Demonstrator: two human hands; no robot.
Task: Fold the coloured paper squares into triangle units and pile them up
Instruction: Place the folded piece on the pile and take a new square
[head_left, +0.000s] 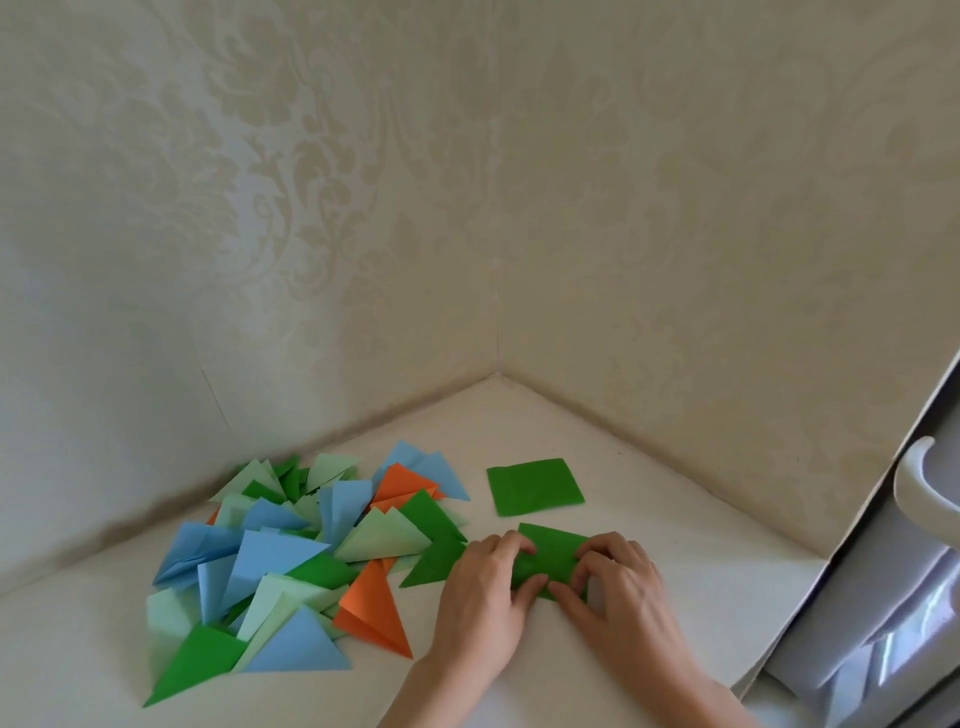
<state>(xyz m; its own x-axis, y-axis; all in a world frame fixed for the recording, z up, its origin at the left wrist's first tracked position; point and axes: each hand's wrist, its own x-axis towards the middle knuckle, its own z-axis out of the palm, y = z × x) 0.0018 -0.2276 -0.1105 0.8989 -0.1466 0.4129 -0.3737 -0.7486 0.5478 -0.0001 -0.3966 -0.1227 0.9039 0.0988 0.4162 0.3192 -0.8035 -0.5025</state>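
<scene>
White table (649, 519) — triangle pile (291, 551) left, green square (535, 487) behind both hands' folding.

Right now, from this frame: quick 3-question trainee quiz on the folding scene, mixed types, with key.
1. True or false: both hands work the same green sheet.
2. The flat green square lies: A) under the pile of triangles B) beyond the hands, apart from the pile C) in the left hand.
3. Fill in: besides blue and green, the pile holds ___ triangles.

Key: 1 true; 2 B; 3 orange. The right hand fingers press the sheet too.
</scene>
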